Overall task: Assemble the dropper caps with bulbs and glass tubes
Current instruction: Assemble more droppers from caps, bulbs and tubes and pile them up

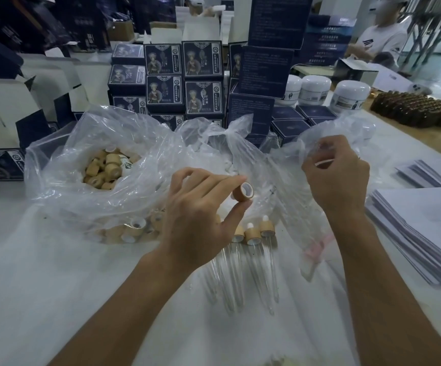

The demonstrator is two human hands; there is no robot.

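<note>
My left hand point(200, 215) pinches a wooden-look dropper cap point(243, 192) between thumb and fingertip, its open white-lined end facing me. My right hand point(336, 175) is raised to the right with fingers curled at the edge of a clear plastic bag point(293, 186); whether it holds a glass tube I cannot tell. Several finished droppers point(252, 236) with white bulbs and glass tubes lie on the white table just below my hands. A clear bag of loose caps point(103, 167) sits at the left.
Stacks of dark printed boxes point(185, 77) stand behind the bags, with white jars point(317, 88) and amber bottles point(417, 107) at the back right. Piles of paper sheets point(425, 233) lie at the right edge. A person in white sits at the far right point(383, 35).
</note>
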